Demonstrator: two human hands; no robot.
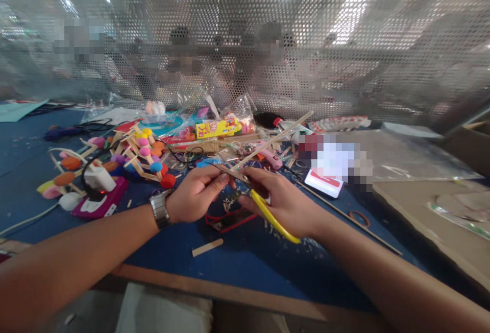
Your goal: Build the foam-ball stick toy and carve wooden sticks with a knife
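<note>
My right hand point(285, 200) is wrapped round a pair of scissors with yellow handles point(273, 218). Their metal blades point(238, 174) point left, towards my left fingertips. My left hand point(197, 192), with a watch on the wrist, pinches the near end of a long, pale thin stick point(273, 141). From the fingers, the stick slants up and away to the right, meeting the blades close to my left thumb. My fingers partly hide this crossing, so I cannot tell how far the blades are closed. Beneath both hands lies a red-edged dark object point(231, 219).
A flat wooden craft stick point(207, 247) lies near the table's front edge. Left are joined sticks with coloured pieces point(143, 151) and a purple power strip point(101, 203) with a plugged-in charger. A lit phone point(325, 182), a thin rod point(356, 223) and cardboard point(413, 220) are right.
</note>
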